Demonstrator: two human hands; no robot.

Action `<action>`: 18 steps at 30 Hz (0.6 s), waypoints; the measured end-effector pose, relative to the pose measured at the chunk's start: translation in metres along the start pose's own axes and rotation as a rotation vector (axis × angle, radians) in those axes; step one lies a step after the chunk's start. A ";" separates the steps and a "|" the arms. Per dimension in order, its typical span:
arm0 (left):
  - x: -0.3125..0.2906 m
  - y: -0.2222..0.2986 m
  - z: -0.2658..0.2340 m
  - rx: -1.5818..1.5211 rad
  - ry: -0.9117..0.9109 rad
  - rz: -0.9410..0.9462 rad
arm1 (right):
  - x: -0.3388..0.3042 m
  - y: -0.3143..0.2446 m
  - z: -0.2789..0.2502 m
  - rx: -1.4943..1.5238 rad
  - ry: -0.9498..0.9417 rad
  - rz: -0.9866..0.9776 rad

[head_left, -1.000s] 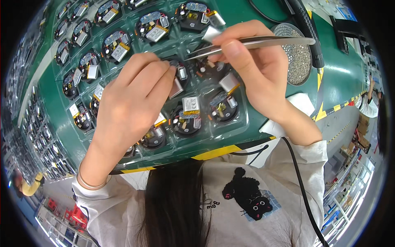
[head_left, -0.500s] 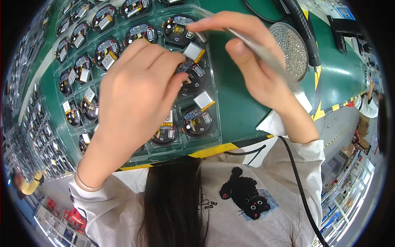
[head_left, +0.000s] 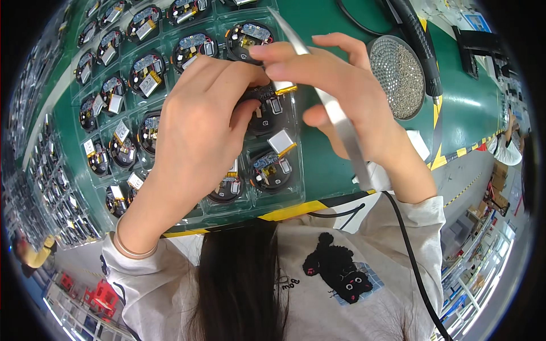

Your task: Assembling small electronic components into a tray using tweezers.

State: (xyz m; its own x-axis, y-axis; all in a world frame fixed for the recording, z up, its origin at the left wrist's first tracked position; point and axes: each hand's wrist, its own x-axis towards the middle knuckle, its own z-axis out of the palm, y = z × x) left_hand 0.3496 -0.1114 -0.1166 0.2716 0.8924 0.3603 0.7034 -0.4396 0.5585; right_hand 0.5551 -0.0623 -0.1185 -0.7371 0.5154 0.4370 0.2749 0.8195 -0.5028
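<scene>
My left hand is closed, its fingertips pressed down at a round black housing with a circuit board, in a clear plastic tray. What they pinch is hidden. Metal tweezers lie across my right hand, held among its fingers, with the pointed end toward the far side. My right index and middle fingertips meet the left fingertips above that housing. Beside them sticks out a silver battery pouch with a yellow edge. Another battery pouch sits by the nearer housing.
Several more housings with boards and batteries fill the tray's pockets. On the right stand a round dish of small metal bits and a black corded tool. Yellow-black tape marks the table's near edge. A black cable hangs across my right side.
My right hand has moved left and down to my left fingertips, and the tweezers have turned in it. My left hand has shifted slightly right. The battery pouch by the fingers now sits farther right and lower.
</scene>
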 end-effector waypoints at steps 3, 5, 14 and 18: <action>-0.001 0.000 0.000 0.004 0.027 0.014 | 0.000 0.002 0.000 -0.041 -0.003 -0.041; -0.004 -0.002 0.002 0.004 0.037 0.006 | -0.002 0.004 0.000 0.024 0.012 -0.028; -0.001 -0.001 -0.001 -0.197 0.057 -0.144 | -0.006 -0.007 -0.002 0.615 0.082 0.312; -0.002 -0.002 0.005 0.058 0.213 0.183 | -0.007 0.003 0.000 0.610 0.097 0.246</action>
State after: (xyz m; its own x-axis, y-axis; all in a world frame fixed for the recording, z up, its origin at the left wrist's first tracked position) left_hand 0.3508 -0.1117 -0.1227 0.2580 0.7546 0.6033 0.6931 -0.5796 0.4285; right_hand 0.5609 -0.0633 -0.1230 -0.6305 0.7132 0.3062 0.0083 0.4007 -0.9162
